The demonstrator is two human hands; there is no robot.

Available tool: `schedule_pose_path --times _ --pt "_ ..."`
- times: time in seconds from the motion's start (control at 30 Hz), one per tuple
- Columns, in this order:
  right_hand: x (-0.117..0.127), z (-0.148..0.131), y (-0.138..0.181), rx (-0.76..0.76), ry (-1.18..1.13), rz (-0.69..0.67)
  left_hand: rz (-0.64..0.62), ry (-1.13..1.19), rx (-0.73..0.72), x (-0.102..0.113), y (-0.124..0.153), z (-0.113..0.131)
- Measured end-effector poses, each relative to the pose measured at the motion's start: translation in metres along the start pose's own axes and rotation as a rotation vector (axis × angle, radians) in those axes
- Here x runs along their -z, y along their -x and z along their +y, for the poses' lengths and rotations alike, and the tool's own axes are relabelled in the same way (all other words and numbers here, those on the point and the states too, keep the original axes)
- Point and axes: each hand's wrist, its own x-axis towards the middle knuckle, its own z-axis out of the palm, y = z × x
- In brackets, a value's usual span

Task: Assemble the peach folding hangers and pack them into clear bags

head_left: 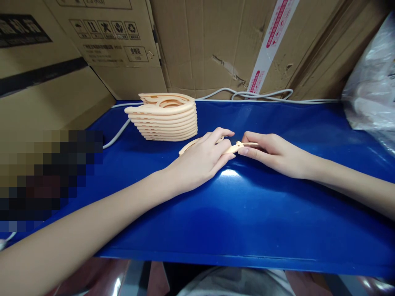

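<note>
A cream plastic folding hanger (235, 147) lies low over the blue table, partly covered by my hands. My left hand (203, 158) is closed over its body, and one curved end sticks out behind the wrist. From the other side, my right hand (274, 154) pinches a thin cream part at the hanger's right end between thumb and fingers. Just behind my left hand stands a neat stack of similar cream folding hangers (166, 121), with the top one slightly askew. My palms and fingers hide much of the held hanger.
Cardboard boxes (101, 74) wall the back and left of the blue table (240, 222). A white cable (262, 95) runs along the rear edge. Clear plastic wrapping (372, 82) bulges in at the right. A pixelated patch covers part of the left side.
</note>
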Motion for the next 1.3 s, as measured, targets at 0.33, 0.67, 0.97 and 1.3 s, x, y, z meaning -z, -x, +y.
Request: schedule_pose_path --times 0.33,0.67,0.97,1.3 --pt "-0.006 0.001 0.003 0.089 0.374 0.063 -0.054 -0.043 -0.002 0.001 0.0 0.0" --pt "-0.007 0.001 0.003 0.163 0.603 0.136 -0.053 -0.022 0.001 0.001 0.0 0.0" --pt "-0.011 0.0 0.004 0.288 0.802 0.286 -0.05 -0.003 -0.01 0.0 0.0 -0.001" --pt "-0.011 0.0 0.002 0.414 0.875 0.351 -0.049 0.016 -0.002 0.001 0.001 -0.001"
